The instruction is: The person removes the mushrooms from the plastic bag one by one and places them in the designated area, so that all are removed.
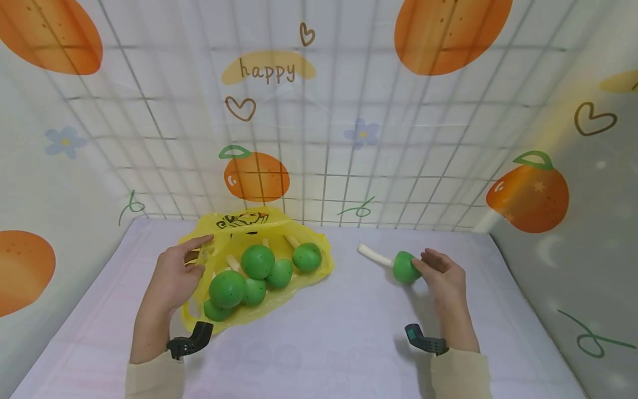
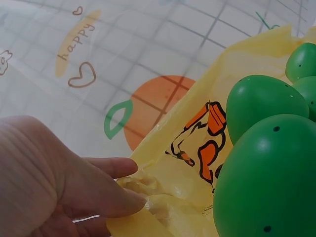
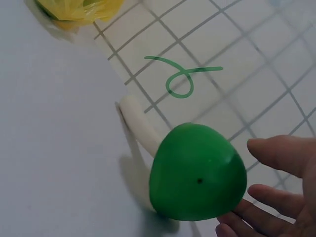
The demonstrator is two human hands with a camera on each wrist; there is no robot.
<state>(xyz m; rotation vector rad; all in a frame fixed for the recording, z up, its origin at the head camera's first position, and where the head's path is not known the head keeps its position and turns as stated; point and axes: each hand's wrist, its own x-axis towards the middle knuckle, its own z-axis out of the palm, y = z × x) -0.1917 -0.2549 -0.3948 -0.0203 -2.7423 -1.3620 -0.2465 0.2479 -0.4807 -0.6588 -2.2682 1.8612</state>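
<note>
Both hands are occupying opposite sides of the scene, and beige sleeves [image 1: 154, 381] are covering the forearms nearest the viewer, with black wrist devices [image 1: 191, 341] jutting inward. On the left, the left hand [image 1: 174, 275] is pinching the rim of a crinkled, translucent yellow bag [image 1: 279, 296] between thumb and finger; on the right, the right hand [image 1: 446, 280] is holding its fingers loosely apart. A mushroom-shaped piece [image 1: 406, 268] is showing a smooth, rounded green cap with dark specks, and its slim white stem is pointing left and slightly far. This piece is sitting just left of the right hand, well apart from the left one; whether the fingertips are touching it I cannot tell. Six similar green caps [image 1: 226, 288] are clustering inside the bag, just right of the left hand, some with pale stems showing behind them. On its far side the plastic is carrying a black-and-orange printed drawing [image 2: 212, 123]. Beneath everything, a pale, matte tabletop [image 1: 324, 354] is stretching to a far wall sheet [image 1: 413, 138], where grid lines, oranges [image 1: 256, 177], hearts and the word "happy" are decorating the white surface.
</note>
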